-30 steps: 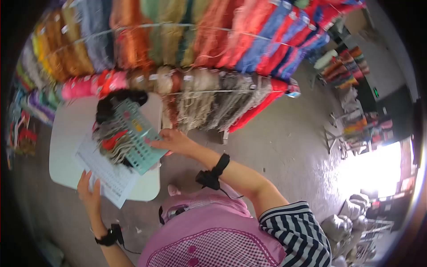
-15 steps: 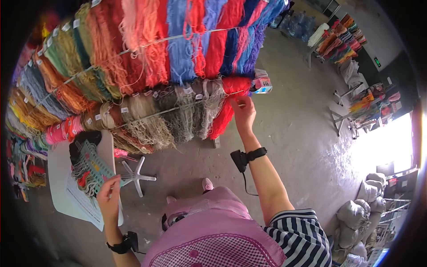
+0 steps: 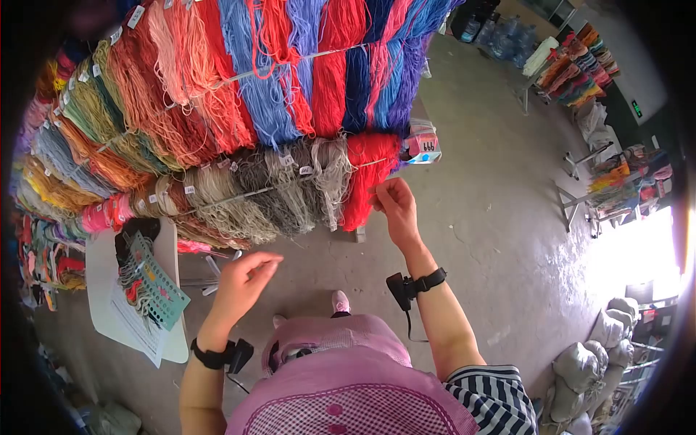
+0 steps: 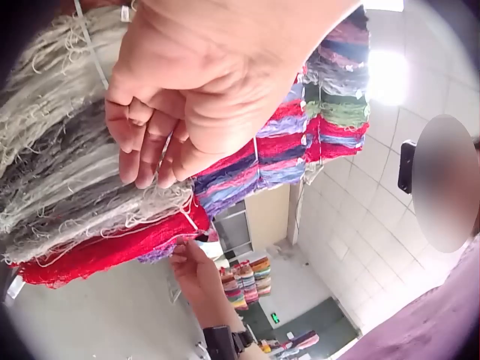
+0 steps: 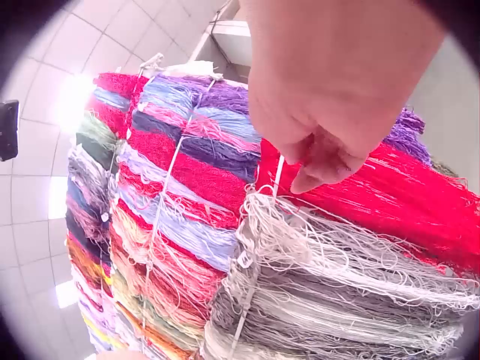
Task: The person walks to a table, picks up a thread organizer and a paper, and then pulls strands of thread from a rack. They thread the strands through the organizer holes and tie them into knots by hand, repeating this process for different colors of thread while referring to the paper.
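Note:
My right hand is raised at the edge of a bright red yarn hank at the right end of the lower rail. Thumb and fingers are curled together right by the strands; I cannot tell whether they pinch any. In the right wrist view the red yarn passes behind those fingers. My left hand hovers in the air before the rack with loosely curled fingers and nothing in it. Grey yarn hanks hang beyond it. On the left, a pale green card with holes carries yarn samples.
The card lies with printed paper on a white table. Coloured hanks fill the upper rail. A small box stands at the rack's right end. Sacks are piled at the far right, near other yarn racks.
My right hand left the card and moved right to the red hank, drawing slightly lower lately. My left hand moved away from the table to the right. The view swung right.

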### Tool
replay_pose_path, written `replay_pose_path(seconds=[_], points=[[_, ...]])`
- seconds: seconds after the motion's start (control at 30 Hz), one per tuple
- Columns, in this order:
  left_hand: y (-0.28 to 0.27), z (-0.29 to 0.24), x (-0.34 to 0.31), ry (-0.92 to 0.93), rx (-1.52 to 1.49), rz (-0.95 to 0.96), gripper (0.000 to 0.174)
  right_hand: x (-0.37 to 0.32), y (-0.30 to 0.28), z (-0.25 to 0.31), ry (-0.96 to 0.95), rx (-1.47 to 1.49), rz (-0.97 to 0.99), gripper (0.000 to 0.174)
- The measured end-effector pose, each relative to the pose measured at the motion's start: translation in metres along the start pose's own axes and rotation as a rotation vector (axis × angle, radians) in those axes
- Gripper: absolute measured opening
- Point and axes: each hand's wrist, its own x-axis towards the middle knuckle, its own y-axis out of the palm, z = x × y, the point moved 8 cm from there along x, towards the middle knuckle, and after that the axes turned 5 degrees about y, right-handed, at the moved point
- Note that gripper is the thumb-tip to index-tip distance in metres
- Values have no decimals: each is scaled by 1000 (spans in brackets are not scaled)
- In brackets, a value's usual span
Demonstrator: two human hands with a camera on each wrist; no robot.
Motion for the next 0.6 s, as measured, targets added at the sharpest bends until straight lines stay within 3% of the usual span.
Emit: replay_pose_path(seconds=[0.03,0.1,0.13,0.2,0.33,0.6], points=[[7,-1,7,-4,5,-1,17,2,1,0,3,5,2,12],[25,-9,20,39,-41,90,18,6,1,13,-105,-395,-124,13],[32,-16,25,70,-41,101,18,9,4,15,-100,-392,-123,13],[43,-25,32,106,-26,103,17,14,5,27,-184,-738,-261,15],[56,-21,32,133,-23,111,15,21,-2,23,-201,-688,-357,17],[50,-3,23,51,-10,142,17,6,-12,17,-130,-435,-200,7]])
